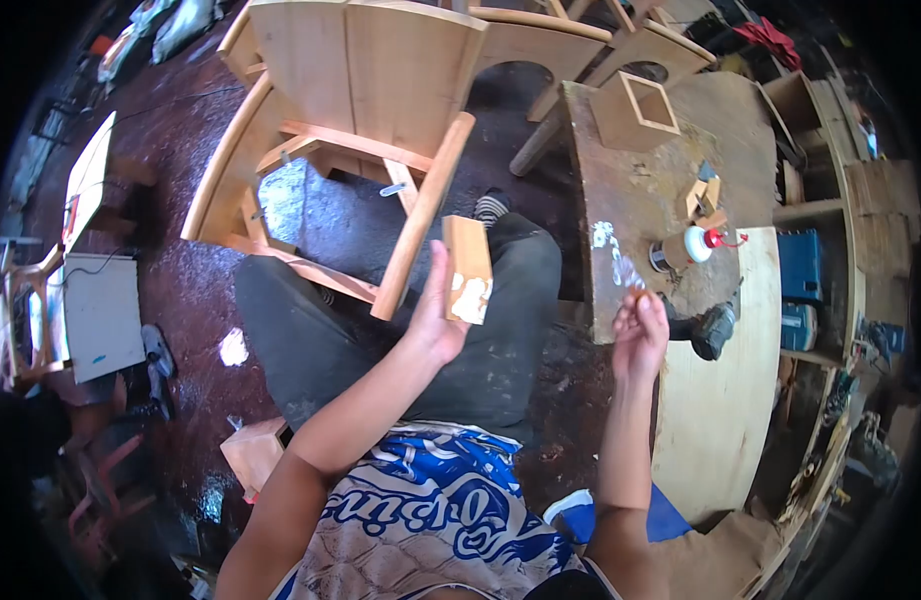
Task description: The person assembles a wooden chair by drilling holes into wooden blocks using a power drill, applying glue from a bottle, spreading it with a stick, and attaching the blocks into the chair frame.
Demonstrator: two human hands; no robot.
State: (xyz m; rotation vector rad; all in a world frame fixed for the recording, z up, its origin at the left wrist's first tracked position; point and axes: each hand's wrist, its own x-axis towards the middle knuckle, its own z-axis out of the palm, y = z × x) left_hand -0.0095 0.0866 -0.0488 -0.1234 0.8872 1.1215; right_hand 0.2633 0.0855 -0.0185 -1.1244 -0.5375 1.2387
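My left hand is closed around a pale wooden block, held upright above my lap. White glue is smeared over the block's lower end. Over the edge of the worktable, my right hand pinches something small and brownish at the fingertips, too small to name. Just beyond those fingers, white glue smears mark the tabletop. A white glue bottle with a red nozzle stands close by on the right. In front of my knees is a wooden chair frame with a broad panel.
The worktable also carries a hollow wooden box and several small wood pieces. Right of it lies a long pale board, beside shelves with blue cases. Another wooden block sits on the floor at left.
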